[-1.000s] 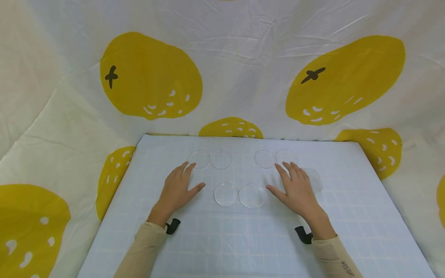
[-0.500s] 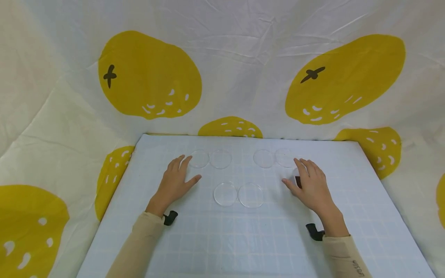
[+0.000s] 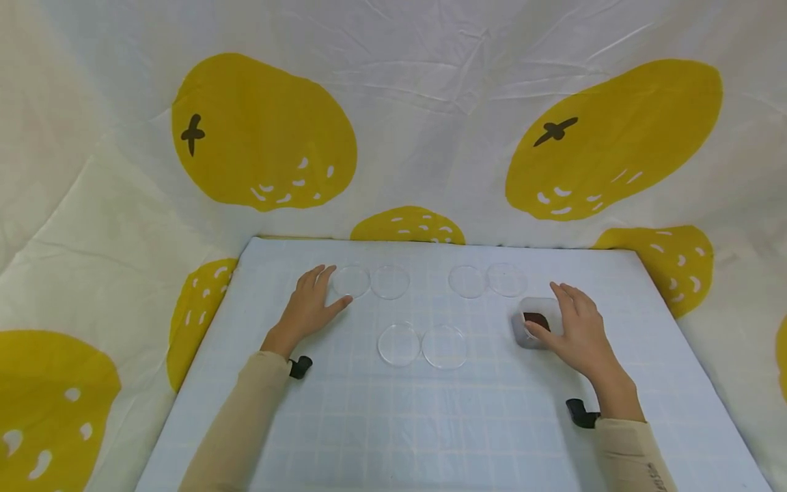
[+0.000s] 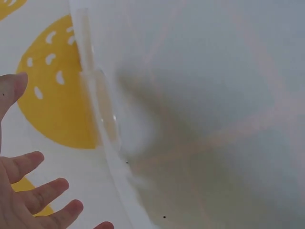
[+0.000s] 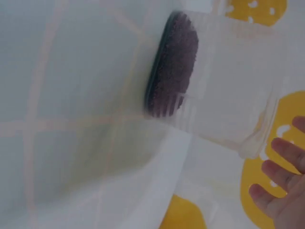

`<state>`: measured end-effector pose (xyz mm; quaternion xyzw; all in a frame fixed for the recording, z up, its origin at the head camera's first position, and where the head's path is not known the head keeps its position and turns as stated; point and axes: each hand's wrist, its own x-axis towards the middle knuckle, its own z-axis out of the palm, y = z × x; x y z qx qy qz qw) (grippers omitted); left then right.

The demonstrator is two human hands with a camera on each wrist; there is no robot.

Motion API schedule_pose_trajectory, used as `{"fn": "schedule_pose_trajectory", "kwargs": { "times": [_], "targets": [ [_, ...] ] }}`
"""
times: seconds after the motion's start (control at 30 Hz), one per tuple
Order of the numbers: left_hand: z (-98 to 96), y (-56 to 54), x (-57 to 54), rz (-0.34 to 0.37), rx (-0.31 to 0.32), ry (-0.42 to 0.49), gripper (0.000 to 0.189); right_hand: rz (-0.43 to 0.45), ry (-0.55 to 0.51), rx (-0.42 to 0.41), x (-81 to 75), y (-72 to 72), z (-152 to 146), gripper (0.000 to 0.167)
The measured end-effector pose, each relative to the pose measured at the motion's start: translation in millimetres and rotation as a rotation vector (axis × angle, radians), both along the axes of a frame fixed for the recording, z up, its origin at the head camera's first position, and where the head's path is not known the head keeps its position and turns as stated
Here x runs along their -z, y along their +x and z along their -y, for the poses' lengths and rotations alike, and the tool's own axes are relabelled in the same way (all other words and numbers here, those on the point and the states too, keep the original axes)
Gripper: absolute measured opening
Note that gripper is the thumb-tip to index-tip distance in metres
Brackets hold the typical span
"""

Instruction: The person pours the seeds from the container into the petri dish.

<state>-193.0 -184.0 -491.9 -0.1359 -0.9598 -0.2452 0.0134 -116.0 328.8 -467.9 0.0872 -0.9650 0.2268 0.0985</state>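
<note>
My right hand [image 3: 581,335] is held with loosely extended fingers beside a clear plastic box [image 3: 522,336]. Its thumb overlaps the box in the head view. A dark reddish-brown mass [image 5: 174,67] with a grainy look lies in the bottom of the box. The right wrist view has the box [image 5: 233,81] apart from the fingertips [image 5: 274,167], with nothing held. My left hand [image 3: 304,309], fingers spread, is at the left side of a clear round dish [image 3: 353,281]. No object is in that hand in the left wrist view.
Several more clear round dishes stand in pairs, including a far middle dish [image 3: 391,283], a far right dish [image 3: 507,280] and a nearer dish [image 3: 445,346]. A pale checked cloth [image 3: 393,430] covers the table. Behind it hangs a white curtain [image 3: 424,137] with yellow fruit prints.
My right hand has moved right and a little nearer, uncovering the box that it hid before. My left hand has shifted slightly left and away, toward the far left dish.
</note>
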Motion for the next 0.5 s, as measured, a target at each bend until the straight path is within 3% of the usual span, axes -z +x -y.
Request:
{"fn": "schedule_pose_trajectory", "kwargs": {
  "times": [0.33, 0.5],
  "targets": [
    [6.8, -22.3, 16.2, 0.041, 0.023, 0.007, 0.087, 0.092, -0.109, 0.000, 14.7, -3.0, -17.6, 0.108],
    [7.1, -30.7, 22.2, 0.102, 0.031, -0.013, 0.091, 0.170, -0.144, 0.005, 16.6, -4.5, -23.7, 0.117]
  ]
}}
